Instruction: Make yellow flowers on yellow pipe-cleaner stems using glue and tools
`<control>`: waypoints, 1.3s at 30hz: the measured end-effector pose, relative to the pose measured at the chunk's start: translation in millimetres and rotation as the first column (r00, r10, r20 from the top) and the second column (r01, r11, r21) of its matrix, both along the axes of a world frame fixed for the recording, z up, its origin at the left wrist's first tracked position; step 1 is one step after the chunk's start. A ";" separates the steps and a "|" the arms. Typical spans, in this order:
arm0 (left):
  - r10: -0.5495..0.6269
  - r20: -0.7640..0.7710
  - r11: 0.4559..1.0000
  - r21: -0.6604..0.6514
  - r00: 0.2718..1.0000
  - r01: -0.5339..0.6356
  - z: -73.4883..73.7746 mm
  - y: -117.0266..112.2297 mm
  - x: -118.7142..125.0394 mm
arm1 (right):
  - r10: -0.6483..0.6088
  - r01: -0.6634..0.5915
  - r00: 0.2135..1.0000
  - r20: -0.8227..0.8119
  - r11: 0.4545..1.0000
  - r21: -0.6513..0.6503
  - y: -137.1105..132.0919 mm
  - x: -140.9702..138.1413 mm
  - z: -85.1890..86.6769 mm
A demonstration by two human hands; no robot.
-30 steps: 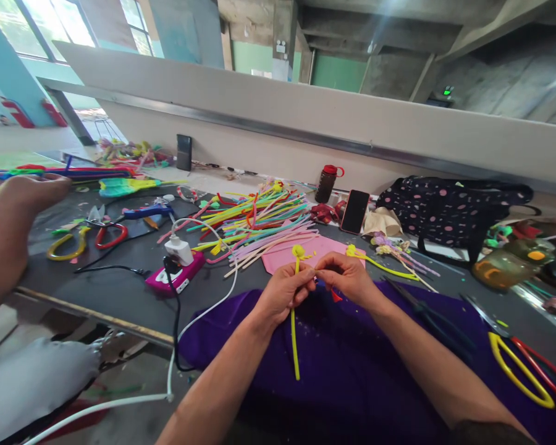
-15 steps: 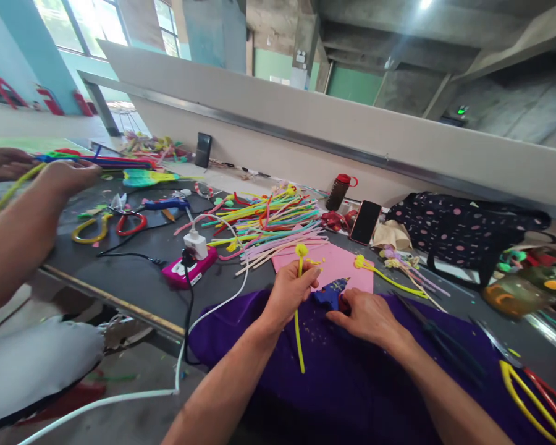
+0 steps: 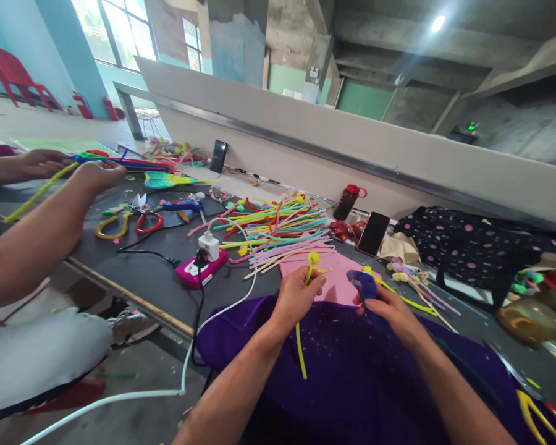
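Observation:
My left hand [image 3: 300, 295] pinches a yellow pipe cleaner [image 3: 300, 352]. Its rounded, coiled head stands above my fingers, and the stem hangs down over the purple cloth [image 3: 324, 383]. A small yellow piece also pokes out at my fingertips. My right hand [image 3: 384, 306] is wrapped round a blue glue gun [image 3: 362, 283], lifted just right of my left hand and apart from the yellow head. Under both hands lies a pink sheet [image 3: 338, 272]. Behind the glue gun, another yellow pipe cleaner [image 3: 412, 301] with a bunched end lies partly hidden.
Loose coloured pipe cleaners [image 3: 278, 225] pile up ahead. Left are a pink power strip [image 3: 201, 269] with a white cable, scissors [image 3: 130, 221] and another glue gun [image 3: 183, 205]. A phone [image 3: 373, 233], bottle [image 3: 347, 201] and dotted bag [image 3: 472, 241] stand behind. A co-worker's hands [image 3: 99, 176] work at far left.
My right hand has raised the glue gun and drawn it rightward, away from my left hand. My left hand keeps its pinch. The view has shifted slightly left.

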State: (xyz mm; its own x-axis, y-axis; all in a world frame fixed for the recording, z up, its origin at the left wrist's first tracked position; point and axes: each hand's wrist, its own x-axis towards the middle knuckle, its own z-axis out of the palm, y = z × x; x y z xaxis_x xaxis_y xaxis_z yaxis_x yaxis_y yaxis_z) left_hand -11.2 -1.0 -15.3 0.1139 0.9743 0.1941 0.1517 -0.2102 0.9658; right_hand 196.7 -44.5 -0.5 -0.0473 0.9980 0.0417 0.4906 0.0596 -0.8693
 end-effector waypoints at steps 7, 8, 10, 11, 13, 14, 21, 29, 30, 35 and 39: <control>-0.040 0.026 0.998 -0.047 0.999 0.042 -1.6 0.0 0.9 | 0.191 -0.168 0.734 -0.651 0.981 0.098 -21.0 -23.8 7.6; -0.038 0.010 0.998 -0.041 0.999 0.038 -1.8 0.1 0.8 | 0.192 -0.169 0.720 -0.667 0.981 0.100 -23.9 -27.5 7.7; -0.030 -0.023 0.999 -0.033 0.999 0.029 -2.3 0.4 0.5 | 0.185 -0.160 0.727 -0.661 0.982 0.099 -28.6 -33.0 6.6; -0.027 -0.036 0.999 -0.029 0.999 0.026 -2.6 0.6 0.4 | 0.177 -0.147 0.745 -0.643 0.984 0.100 -30.5 -34.8 5.5; -0.029 -0.052 0.999 -0.022 0.998 0.028 -2.9 0.8 0.1 | 0.169 -0.125 0.791 -0.589 0.986 0.115 -33.4 -37.1 2.3; -0.030 -0.056 0.999 -0.020 0.998 0.029 -2.8 0.8 0.1 | 0.171 -0.119 0.813 -0.557 0.985 0.128 -34.4 -37.9 0.4; -0.057 -0.043 0.998 -0.037 0.997 0.055 2.5 -2.6 -0.2 | 0.196 -0.125 0.913 -0.359 0.969 0.214 -37.5 -40.8 -9.9; 0.007 -0.121 0.998 0.055 0.993 -0.001 2.6 -5.9 0.2 | 0.189 -0.132 0.953 -0.237 0.962 0.239 -40.5 -43.3 -11.7; 0.010 -0.133 0.998 0.069 0.991 -0.001 1.7 -6.1 0.3 | 0.182 -0.125 0.954 -0.239 0.964 0.236 -40.6 -43.8 -11.5; 0.022 -0.169 0.993 0.120 0.985 -0.002 -2.0 -6.5 0.7 | 0.159 -0.107 0.963 -0.218 0.966 0.235 -39.0 -43.7 -14.1; 0.014 -0.179 0.991 0.133 0.984 0.010 -3.6 -6.3 1.1 | 0.153 -0.101 0.970 -0.189 0.960 0.261 -38.5 -42.0 -17.7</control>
